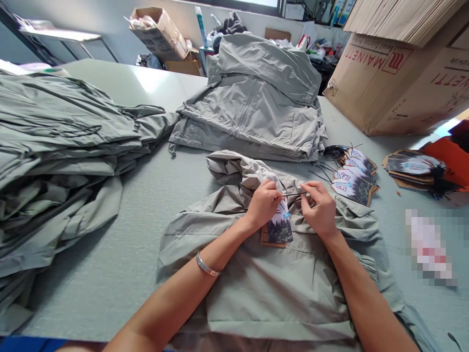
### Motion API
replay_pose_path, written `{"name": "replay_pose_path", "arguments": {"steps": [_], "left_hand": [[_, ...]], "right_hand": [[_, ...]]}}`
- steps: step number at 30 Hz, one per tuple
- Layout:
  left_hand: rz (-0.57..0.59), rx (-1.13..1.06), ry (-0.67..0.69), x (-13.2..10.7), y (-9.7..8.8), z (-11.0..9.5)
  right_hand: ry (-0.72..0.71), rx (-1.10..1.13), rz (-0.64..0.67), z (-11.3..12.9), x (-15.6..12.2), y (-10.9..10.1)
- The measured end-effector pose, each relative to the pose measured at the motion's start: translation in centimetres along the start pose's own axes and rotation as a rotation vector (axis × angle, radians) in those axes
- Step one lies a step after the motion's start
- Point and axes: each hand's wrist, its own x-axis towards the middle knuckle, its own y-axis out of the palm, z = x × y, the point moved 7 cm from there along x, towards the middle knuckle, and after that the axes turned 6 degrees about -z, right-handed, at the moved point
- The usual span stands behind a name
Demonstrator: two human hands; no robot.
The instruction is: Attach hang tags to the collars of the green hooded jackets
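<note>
A grey-green jacket (278,288) lies spread on the table in front of me, its hood bunched at the top. Over its collar, my left hand (264,201) pinches one end of a thin black string (292,194). The fingers of my right hand (318,206) are closed on the other end, so the string runs taut between them. From it hangs a hang tag (279,229) with a dark forest picture, partly covered by my left hand; a brown card shows behind it.
Folded jackets (249,102) are stacked ahead, and a larger heap of jackets (66,142) lies left. Fanned hang tags (353,178) and a tag bundle (414,166) sit to the right. A cardboard box (388,93) stands at the back right.
</note>
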Motion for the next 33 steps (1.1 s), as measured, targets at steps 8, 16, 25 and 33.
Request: {"name": "replay_pose_path", "arguments": {"steps": [8, 16, 25, 33], "left_hand": [[0.031, 0.068, 0.065, 0.1, -0.2, -0.8], [0.022, 0.079, 0.099, 0.2, -0.2, -1.0], [0.033, 0.023, 0.069, 0.2, -0.3, -0.6], [0.007, -0.096, -0.052, 0.3, -0.4, -0.2]], "right_hand": [[-0.129, -0.181, 0.154, 0.5, -0.2, 0.9], [0.367, 0.201, 0.491, -2.2, -1.2, 2.9], [0.668, 0.727, 0.782, -1.8, -2.1, 2.7], [0.886, 1.054, 0.615, -1.6, -2.5, 3.6]]}}
